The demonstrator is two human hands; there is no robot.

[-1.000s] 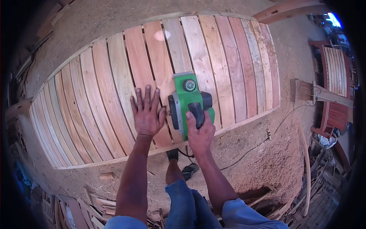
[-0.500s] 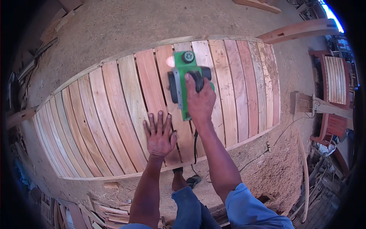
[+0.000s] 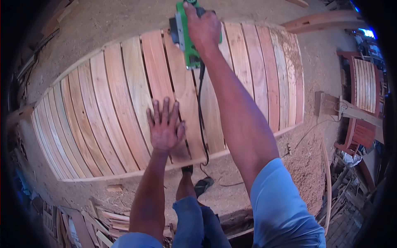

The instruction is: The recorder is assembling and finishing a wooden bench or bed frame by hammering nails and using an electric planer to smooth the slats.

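Observation:
A long slatted wooden panel (image 3: 134,78), framed by thin edge strips, stretches across in front of me. My right hand (image 3: 203,31) is wrapped round the handle of a green electric planer (image 3: 192,58) at the panel's far edge. The planer's front end reaches past that edge. From its rear a black power cord (image 3: 201,111) trails back over the slats to the near edge. My left hand (image 3: 164,131) lies flat on the slats near the front edge, fingers spread, holding nothing.
Wood shavings (image 3: 312,177) are heaped on the floor at right. Scrap boards (image 3: 118,221) lie at lower left. A slatted bench-like piece (image 3: 364,84) stands far right, near a wooden post (image 3: 359,115). A curved beam (image 3: 324,21) meets the panel's far right corner.
My right hand has pushed the planer away from me, from mid-panel to the far edge. The cord is drawn out longer. My left hand stays flat on the slats as the view shifts.

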